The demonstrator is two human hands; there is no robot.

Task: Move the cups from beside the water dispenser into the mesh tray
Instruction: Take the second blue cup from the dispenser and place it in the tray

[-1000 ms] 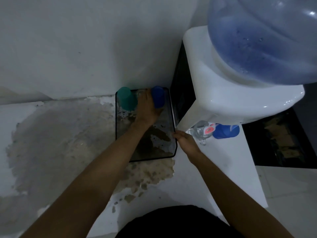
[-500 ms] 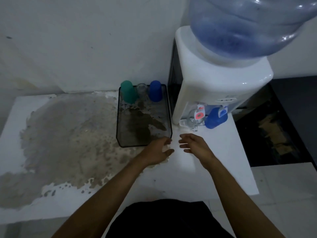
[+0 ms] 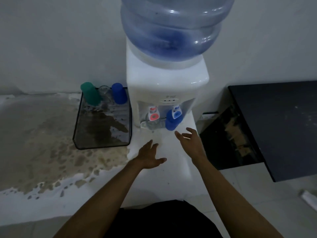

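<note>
A person is standing at a white counter (image 3: 171, 170) and looking down at both bare hands. The left hand (image 3: 149, 156) is hovering low over the counter with its fingers spread open and holding nothing. The right hand (image 3: 189, 140) is reaching forward, fingers loosely open and empty, near a blue plastic cup (image 3: 171, 121) that is sitting upside down under the blue tap of a white water dispenser (image 3: 164, 86). A clear glass cup (image 3: 151, 124) is sitting just beside that blue cup, under the red tap. A large blue-tinted water bottle (image 3: 175, 26) is sitting on top of the dispenser. To the left, touching the dispenser's side, a black wire mesh tray (image 3: 89, 145) is lying on a stained patch of counter. At the tray's far end three cups are standing in a row: an upturned green plastic cup (image 3: 90, 96), a small clear glass (image 3: 105, 92), and a second upturned blue cup (image 3: 119, 93).
</note>
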